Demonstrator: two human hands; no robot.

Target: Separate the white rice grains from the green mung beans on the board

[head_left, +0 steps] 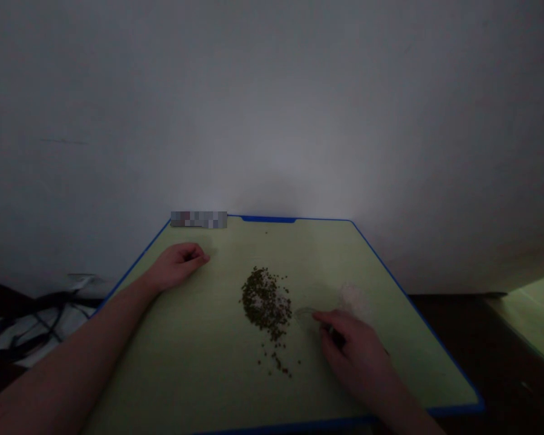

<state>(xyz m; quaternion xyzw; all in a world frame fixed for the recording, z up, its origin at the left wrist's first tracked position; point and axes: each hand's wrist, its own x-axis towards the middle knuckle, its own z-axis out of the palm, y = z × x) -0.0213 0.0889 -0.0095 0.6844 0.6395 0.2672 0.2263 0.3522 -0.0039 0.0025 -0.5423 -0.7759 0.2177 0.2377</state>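
Note:
My right hand is closed, thumb and fingers pinching what looks like a spoon. Its pale, faint bowl end points left, and a dark tip shows behind the hand. Just left of it lies a heap of small dark green beans, mixed with whitish grains. Several beans are scattered below the heap. A pile of white grains sits beyond my right hand, partly hidden by it. On the left of the table rests my left hand, fingers loosely curled, with nothing seen in them, apart from the beans.
The pale table has a blue edge and stands against a grey wall. A blurred-out flat item lies at its back left corner. Dark cables are on the left, and another pale surface stands at the far right.

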